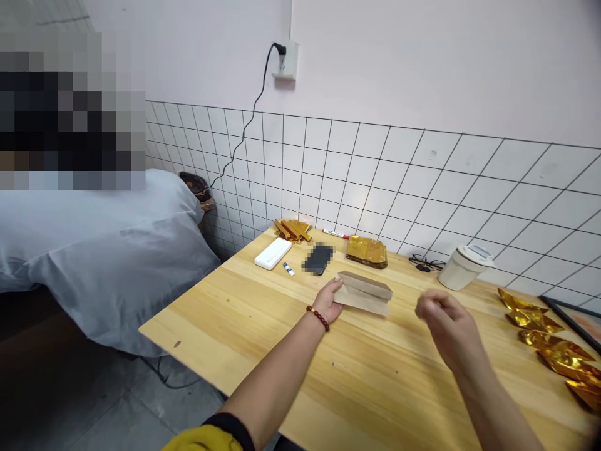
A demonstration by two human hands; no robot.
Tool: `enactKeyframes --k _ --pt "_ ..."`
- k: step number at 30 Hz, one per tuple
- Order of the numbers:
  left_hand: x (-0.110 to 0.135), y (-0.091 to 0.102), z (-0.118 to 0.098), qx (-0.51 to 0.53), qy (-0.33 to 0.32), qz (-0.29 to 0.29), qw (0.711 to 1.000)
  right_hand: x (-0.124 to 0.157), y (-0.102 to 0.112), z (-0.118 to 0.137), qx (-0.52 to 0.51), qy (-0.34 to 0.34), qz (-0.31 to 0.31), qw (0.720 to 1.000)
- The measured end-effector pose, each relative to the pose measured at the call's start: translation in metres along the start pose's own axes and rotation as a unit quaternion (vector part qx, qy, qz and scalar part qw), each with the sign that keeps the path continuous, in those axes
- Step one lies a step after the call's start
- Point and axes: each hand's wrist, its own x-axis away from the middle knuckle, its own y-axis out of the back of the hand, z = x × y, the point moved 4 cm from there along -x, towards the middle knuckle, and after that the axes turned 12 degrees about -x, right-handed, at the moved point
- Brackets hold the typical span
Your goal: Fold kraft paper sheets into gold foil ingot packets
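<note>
My left hand (327, 302), with a beaded bracelet at the wrist, grips the left end of a folded sheet of brownish paper (364, 302) just over the wooden table (300, 357). One long edge of the paper is turned up in a fold. To its right, my right hand (448, 326) is raised above the table, fingers curled into a fist, apart from the paper; nothing shows in it. Beyond the paper lies a stack of gold foil paper (367, 252). Several folded gold foil pieces (533, 319) line the table's right side.
Farther back are a white power bank (273, 254), a small blue-and-white item (288, 269), a dark phone (319, 258), gold strips (293, 230), a marker (335, 234), glasses (426, 262) and a white lidded container (462, 266). Pale cloth (94, 250) drapes something at left. A tiled wall (366, 175) borders the table.
</note>
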Motion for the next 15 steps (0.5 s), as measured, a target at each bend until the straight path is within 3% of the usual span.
enactKeyframes --k 4,8,11,15 --pt "0.002 -0.002 0.000 -0.029 -0.019 0.024 0.999 0.001 -0.007 -0.039 -0.061 -0.059 -0.016 0.996" --pt "0.004 -0.004 0.002 -0.075 -0.024 0.049 0.996 0.012 -0.016 -0.071 -0.064 -0.116 0.049 0.990" --pt "0.006 -0.006 0.003 -0.103 -0.019 0.062 0.993 0.016 -0.015 -0.075 -0.075 -0.133 0.071 0.986" --pt "0.007 -0.007 0.003 -0.129 -0.011 0.064 0.989 0.015 -0.013 -0.071 -0.105 -0.143 0.044 0.983"
